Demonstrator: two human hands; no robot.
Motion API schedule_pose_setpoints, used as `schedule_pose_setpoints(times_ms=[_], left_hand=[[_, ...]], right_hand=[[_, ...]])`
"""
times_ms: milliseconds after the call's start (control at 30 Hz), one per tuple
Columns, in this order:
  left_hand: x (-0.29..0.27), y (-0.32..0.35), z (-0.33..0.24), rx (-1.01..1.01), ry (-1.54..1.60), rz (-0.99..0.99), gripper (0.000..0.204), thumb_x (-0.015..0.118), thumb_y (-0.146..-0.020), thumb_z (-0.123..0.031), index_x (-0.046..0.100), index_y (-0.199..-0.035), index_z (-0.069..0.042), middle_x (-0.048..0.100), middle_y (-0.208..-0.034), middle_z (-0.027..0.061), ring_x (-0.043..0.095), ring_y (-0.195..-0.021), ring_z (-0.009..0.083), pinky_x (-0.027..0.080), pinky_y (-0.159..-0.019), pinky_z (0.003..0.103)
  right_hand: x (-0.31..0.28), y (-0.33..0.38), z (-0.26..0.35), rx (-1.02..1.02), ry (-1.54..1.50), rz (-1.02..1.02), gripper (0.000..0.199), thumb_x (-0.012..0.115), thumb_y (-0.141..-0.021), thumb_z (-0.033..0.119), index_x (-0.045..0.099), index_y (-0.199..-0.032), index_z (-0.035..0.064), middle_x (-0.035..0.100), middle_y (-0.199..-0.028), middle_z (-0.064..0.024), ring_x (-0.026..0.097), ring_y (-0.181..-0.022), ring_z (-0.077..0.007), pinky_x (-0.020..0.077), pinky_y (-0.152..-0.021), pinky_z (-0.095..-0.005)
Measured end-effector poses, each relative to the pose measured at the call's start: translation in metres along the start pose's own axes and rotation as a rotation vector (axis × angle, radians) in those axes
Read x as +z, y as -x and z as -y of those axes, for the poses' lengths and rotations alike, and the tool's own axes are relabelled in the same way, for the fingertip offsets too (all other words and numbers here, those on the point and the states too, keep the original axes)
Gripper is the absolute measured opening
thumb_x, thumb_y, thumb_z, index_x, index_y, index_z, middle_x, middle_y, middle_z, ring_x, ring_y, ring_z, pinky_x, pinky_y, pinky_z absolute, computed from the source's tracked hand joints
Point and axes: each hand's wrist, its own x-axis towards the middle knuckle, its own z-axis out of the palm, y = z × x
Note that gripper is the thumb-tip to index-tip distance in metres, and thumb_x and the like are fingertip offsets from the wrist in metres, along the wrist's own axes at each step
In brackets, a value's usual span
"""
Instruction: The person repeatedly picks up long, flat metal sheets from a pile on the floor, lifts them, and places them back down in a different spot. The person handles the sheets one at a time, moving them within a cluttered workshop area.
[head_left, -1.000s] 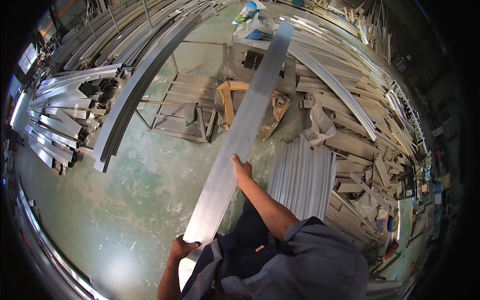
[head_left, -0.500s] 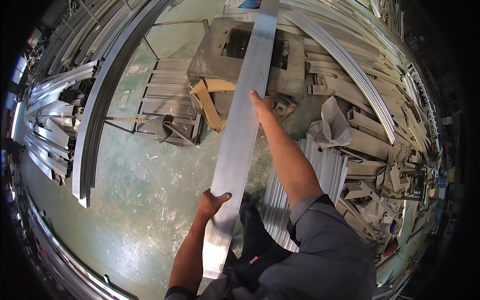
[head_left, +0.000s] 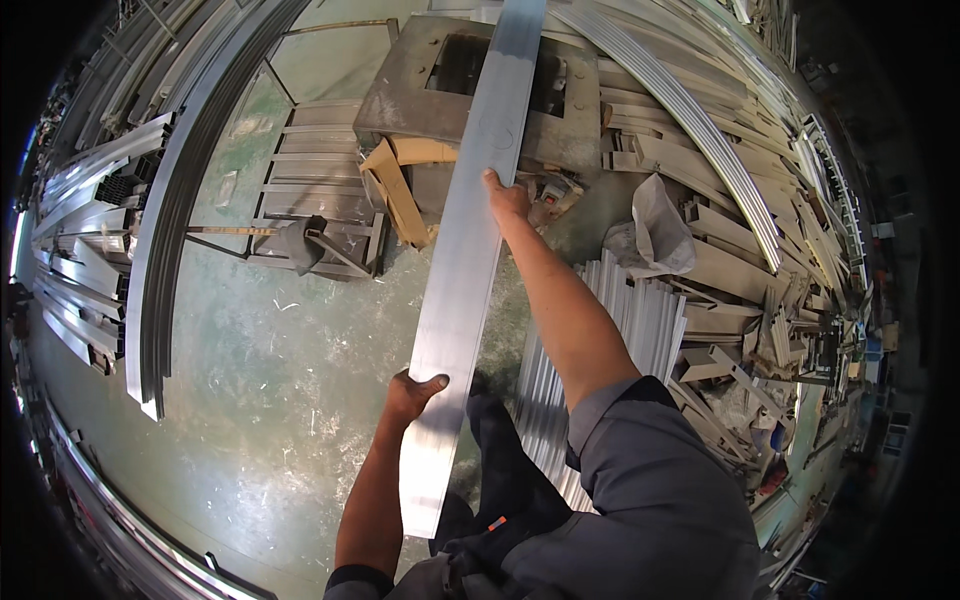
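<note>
A long, flat silver metal profile (head_left: 462,265) runs from near my legs away to the top of the view, passing over a grey metal machine table (head_left: 400,85). My left hand (head_left: 412,396) grips its left edge close to the near end, thumb lying on the top face. Farther along, my right hand (head_left: 507,200) is wrapped round the right edge, its thumb also on top. The fingers of both hands are hidden under the profile. Torn brown cardboard (head_left: 395,195) hangs at the machine table's near side.
Stacked long profiles (head_left: 185,215) stand to the left, beside a low slatted rack (head_left: 315,165). On the right lie ribbed metal lengths (head_left: 615,330), a whitish plastic sack (head_left: 655,235) and a large pile of metal offcuts (head_left: 720,270). A bent bundle of thin profiles (head_left: 690,115) rests on the pile.
The surroundings have shifted slightly left and up in the view. Both hands keep their hold on the profile, which also sits a little farther left in view.
</note>
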Motion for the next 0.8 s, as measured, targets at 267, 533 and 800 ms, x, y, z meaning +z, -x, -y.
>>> schedule_pose_setpoints(times_ms=[267, 533, 800], left_hand=[[0.021, 0.133, 0.204, 0.191, 0.316, -0.053, 0.054, 0.089, -0.076, -0.033, 0.070, -0.108, 0.006, 0.074, -0.099, 0.0130, 0.068, -0.091, 0.0175, 0.055, -0.081, 0.035], [0.027, 0.345, 0.434, -0.081, 0.442, 0.018, 0.043, 0.089, -0.074, -0.020, 0.073, -0.106, 0.004, 0.076, -0.093, 0.0093, 0.071, -0.086, 0.0145, 0.057, -0.081, 0.033], [0.007, 0.518, 0.554, -0.485, 0.181, 0.233, 0.026, 0.086, -0.077, -0.016, 0.078, -0.097, -0.001, 0.077, -0.096, 0.0072, 0.072, -0.091, 0.0157, 0.056, -0.089, 0.030]], right_hand=[[0.013, 0.203, -0.112, -0.012, 0.063, 0.064, 0.081, 0.067, -0.080, 0.069, 0.068, -0.097, -0.0109, 0.068, -0.104, -0.0315, 0.066, -0.102, -0.0439, 0.0519, -0.091, -0.0464], [-0.015, 0.480, -0.249, 0.146, 0.029, 0.389, 0.082, 0.073, -0.077, 0.068, 0.067, -0.098, -0.0110, 0.070, -0.090, -0.0217, 0.071, -0.083, -0.0333, 0.0559, -0.068, -0.0422], [-0.051, 0.677, -0.302, 0.539, 0.052, 0.799, 0.092, 0.070, -0.076, 0.073, 0.064, -0.115, -0.0093, 0.066, -0.108, -0.0203, 0.072, -0.086, -0.0317, 0.0644, -0.062, -0.0403]])
